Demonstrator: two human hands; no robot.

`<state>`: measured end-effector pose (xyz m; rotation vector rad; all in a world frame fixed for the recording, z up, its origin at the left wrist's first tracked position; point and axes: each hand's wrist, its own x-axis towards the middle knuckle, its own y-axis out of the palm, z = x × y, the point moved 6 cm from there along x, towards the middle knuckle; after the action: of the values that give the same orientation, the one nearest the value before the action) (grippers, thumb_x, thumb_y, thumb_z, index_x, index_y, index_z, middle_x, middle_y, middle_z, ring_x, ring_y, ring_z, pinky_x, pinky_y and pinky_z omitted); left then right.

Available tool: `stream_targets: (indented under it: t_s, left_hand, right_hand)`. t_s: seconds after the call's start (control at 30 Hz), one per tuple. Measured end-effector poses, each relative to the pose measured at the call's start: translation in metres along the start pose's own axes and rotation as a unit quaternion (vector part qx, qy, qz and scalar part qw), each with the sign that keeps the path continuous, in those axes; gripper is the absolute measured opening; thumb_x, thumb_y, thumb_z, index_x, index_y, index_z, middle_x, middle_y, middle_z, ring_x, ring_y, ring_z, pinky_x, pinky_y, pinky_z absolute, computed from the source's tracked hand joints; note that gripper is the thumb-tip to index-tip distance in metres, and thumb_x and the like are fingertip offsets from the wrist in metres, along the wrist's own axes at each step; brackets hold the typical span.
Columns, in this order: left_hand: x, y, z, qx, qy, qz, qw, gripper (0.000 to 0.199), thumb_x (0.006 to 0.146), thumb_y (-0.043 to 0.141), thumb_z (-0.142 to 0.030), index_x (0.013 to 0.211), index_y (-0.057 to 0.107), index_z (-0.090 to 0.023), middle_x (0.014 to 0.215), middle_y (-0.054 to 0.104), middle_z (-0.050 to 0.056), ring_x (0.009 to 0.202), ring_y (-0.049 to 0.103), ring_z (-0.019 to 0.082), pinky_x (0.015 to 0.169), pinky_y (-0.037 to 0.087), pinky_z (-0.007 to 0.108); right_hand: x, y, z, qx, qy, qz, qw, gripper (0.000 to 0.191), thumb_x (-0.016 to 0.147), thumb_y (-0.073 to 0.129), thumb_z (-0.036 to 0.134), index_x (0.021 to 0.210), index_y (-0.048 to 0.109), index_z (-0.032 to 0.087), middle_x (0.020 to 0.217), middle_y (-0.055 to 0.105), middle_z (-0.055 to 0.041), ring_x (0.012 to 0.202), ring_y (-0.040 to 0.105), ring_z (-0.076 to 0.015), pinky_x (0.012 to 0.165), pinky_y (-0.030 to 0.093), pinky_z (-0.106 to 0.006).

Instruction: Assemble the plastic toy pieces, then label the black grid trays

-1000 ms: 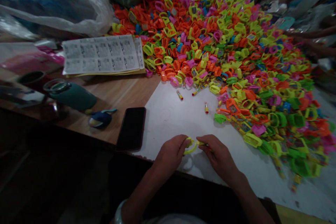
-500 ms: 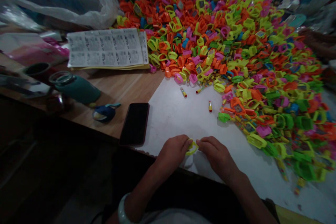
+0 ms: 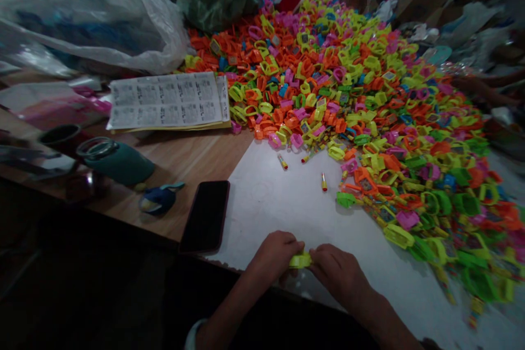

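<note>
The little yellow toy (image 3: 301, 261) is looking like hard plastic, and so is the bright toy pile (image 3: 328, 87). The table (image 3: 197, 158) is showing smooth wood. By its near edge, the black phone (image 3: 205, 216) is looking glassy. The printed paper (image 3: 164, 101) is looking dull, and the plastic bag (image 3: 135, 57) is looking shiny and crinkly.

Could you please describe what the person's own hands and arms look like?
The left hand and right hand are gloveless, with no rings discernible. The left forearm wears a pale, rounded bangle; the right forearm is bare, and no sleeve shows on either.
</note>
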<state>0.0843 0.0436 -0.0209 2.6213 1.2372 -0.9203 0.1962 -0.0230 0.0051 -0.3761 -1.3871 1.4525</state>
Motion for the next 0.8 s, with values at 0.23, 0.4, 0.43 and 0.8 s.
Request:
stream_targets:
  t_s: [0.23, 0.4, 0.43, 0.8]
  left_hand:
    - [0.005, -0.052, -0.023, 0.045, 0.116, -0.169, 0.978, 0.047, 0.084, 0.035, -0.056, 0.085, 0.061, -0.017, 0.073, 0.065, 0.004, 0.059, 0.061, 0.015, 0.053, 0.045, 0.026]
    - [0.031, -0.102, -0.061, 0.198, 0.177, -0.332, 0.905, 0.029, 0.087, 0.042, -0.031, 0.105, 0.061, -0.017, 0.105, 0.064, 0.009, 0.093, 0.06, 0.018, 0.085, 0.047, 0.032]
    - [0.043, -0.109, -0.07, 0.207, 0.175, -0.346, 0.898, 0.03, 0.087, 0.044, -0.027, 0.111, 0.058, -0.016, 0.111, 0.062, 0.011, 0.096, 0.059, 0.019, 0.089, 0.046, 0.032]
    - [0.13, -0.182, -0.111, 0.217, 0.112, -0.433, 0.867, 0.04, 0.083, 0.047, -0.015, 0.123, 0.049, -0.012, 0.115, 0.058, 0.017, 0.107, 0.055, 0.025, 0.088, 0.045, 0.035]
  right_hand:
    - [-0.02, -0.096, -0.101, -0.183, 0.214, -0.131, 0.951, 0.032, 0.09, 0.044, 0.034, 0.115, 0.055, 0.017, 0.107, 0.062, -0.0132, 0.096, 0.059, -0.024, 0.081, 0.051, -0.039]
    - [0.044, -0.084, -0.132, -0.221, 0.168, -0.095, 0.956, 0.035, 0.086, 0.039, 0.01, 0.114, 0.058, 0.017, 0.122, 0.056, -0.0119, 0.114, 0.047, -0.0239, 0.098, 0.039, -0.042]
    - [0.067, -0.065, -0.134, -0.192, 0.151, -0.058, 0.968, 0.038, 0.085, 0.037, 0.006, 0.114, 0.059, 0.017, 0.121, 0.057, -0.01, 0.114, 0.048, -0.0216, 0.099, 0.038, -0.039]
    - [0.192, 0.037, -0.15, -0.154, 0.089, 0.078, 0.981, 0.024, 0.087, 0.044, 0.008, 0.105, 0.058, 0.01, 0.098, 0.059, -0.0144, 0.089, 0.051, -0.0215, 0.079, 0.041, -0.033]
